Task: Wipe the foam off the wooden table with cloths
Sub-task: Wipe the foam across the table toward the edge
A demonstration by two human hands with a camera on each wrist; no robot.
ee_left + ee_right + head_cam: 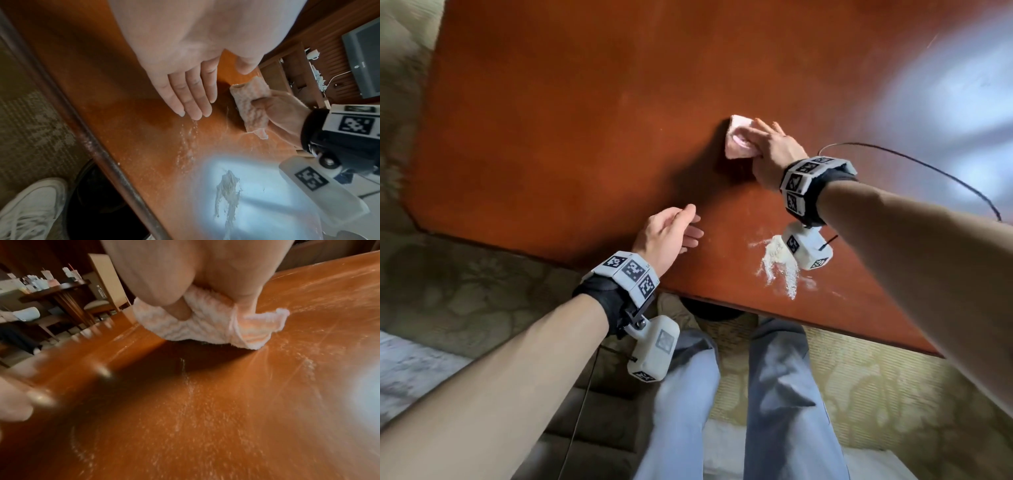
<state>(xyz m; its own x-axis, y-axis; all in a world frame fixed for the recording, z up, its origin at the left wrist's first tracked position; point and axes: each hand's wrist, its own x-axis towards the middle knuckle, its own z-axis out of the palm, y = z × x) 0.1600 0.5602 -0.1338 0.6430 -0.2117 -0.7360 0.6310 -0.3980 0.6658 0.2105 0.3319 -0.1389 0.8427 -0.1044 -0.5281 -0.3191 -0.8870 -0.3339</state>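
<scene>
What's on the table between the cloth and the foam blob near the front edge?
Only bare wood with faint foam specks between the cloth and foam blob, in the left wrist view.

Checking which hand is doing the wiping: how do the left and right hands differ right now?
The right hand grips a cloth; the left hand holds nothing. The right hand's fingers curl round the cloth; the left hand's fingers lie straight and together. The right hand is farther in on the table; the left is near its front edge. Both wear marker wristbands, and neither is on the foam.
</scene>
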